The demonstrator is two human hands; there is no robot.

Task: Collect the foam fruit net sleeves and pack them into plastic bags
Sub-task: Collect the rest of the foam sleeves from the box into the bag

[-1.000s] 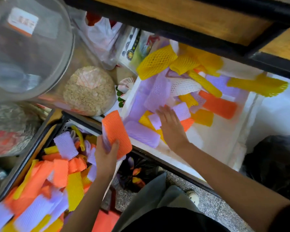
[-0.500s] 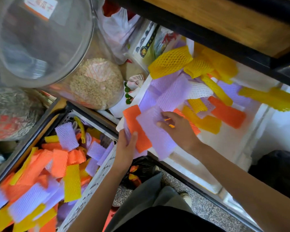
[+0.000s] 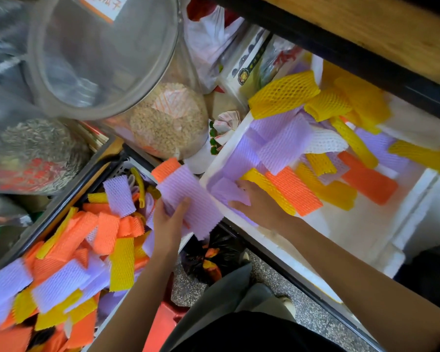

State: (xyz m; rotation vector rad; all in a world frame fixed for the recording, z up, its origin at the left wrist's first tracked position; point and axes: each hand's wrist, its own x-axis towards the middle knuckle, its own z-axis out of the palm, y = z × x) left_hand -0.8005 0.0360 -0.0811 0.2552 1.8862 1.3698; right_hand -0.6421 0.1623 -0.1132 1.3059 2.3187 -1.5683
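The left hand grips a stack of sleeves, thumb over the top and fingers curled underneath, holding it above the gap between the basket and the box. Half a second ago the right hand was at this stack, laying a purple sleeve over the orange one. Now the purple sleeve covers the stack, and only the far end of the orange sleeve shows. The right hand has gone back into the white foam box. It lies with fingers stretched out fairly flat on another purple sleeve in the box's near left corner, touching it but not curled round it.

More sleeves lie loose in the box beside that hand: a yellow one and an orange one just to its right, purple ones behind, a white net one further back, and yellow ones heaped toward the far wall under a wooden shelf.

Left of the held stack, a white plastic basket holds a thick jumble of orange, purple and yellow sleeves. Below the two hands, a black plastic bag sits on the speckled floor with orange and yellow pieces inside. Behind the basket stand a clear jar of grain and a large clear jar whose contents are too blurred to tell.
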